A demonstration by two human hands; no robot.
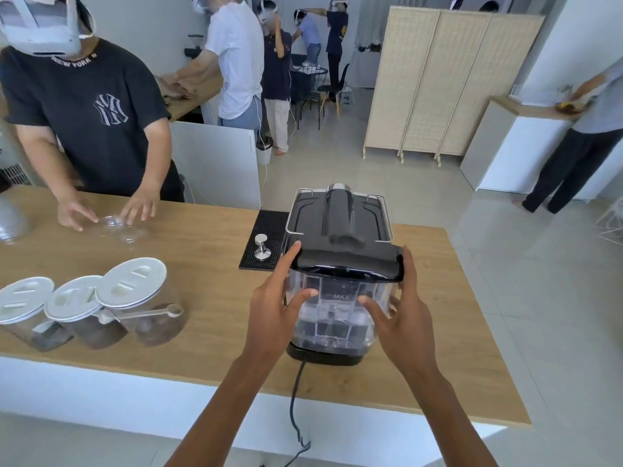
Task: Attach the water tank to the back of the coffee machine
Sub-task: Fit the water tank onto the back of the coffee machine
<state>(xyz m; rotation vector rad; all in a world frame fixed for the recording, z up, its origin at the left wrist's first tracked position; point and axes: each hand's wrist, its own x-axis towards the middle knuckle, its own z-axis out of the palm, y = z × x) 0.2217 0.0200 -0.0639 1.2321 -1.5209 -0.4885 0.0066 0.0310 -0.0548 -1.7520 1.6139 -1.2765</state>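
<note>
A black coffee machine (340, 217) stands on the wooden counter (209, 251) with its back toward me. A clear water tank (333, 318) with a black lid and a MAX mark sits against that back, upright on the machine's base. My left hand (276, 305) grips the tank's left side, thumb on its near face. On the tank's right side rests my right hand (401, 308), fingers spread over the near face and the lid's corner. The machine's front is hidden.
A steel tamper (262, 247) stands on a black mat (266, 237) left of the machine. Three lidded jars (135, 298) sit at the near left. The power cord (296, 399) hangs over the near edge. A person opposite handles clear plastic (114, 227).
</note>
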